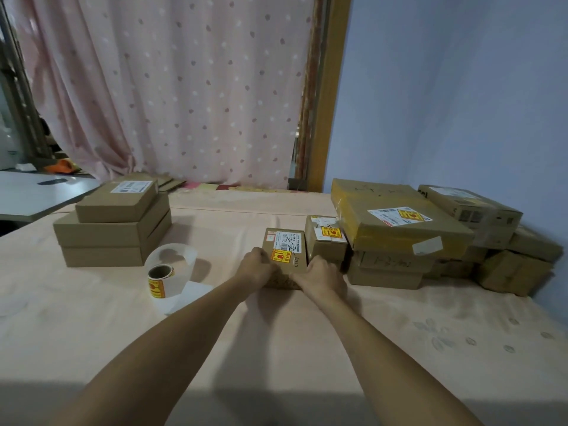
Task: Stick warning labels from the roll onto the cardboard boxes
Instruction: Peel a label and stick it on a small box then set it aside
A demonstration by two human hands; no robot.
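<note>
Forearms reach from the near edge; leftward lie the unlabelled stack point(113, 229) and label roll point(159, 279), nearer the left hand point(256, 269). That hand clamps the small box point(296, 260) on its left side and the right hand point(322, 275) on its right; the box's long axis runs away and its warning label point(280, 256) is already on. Fingertips hide behind knuckles.

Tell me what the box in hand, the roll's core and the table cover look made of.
Box: matte brown cardboard, by its folded edges. Core: brown paperboard tube, likely. Cover: soft pinkish cloth, creased, with a faint printed pattern.
</note>
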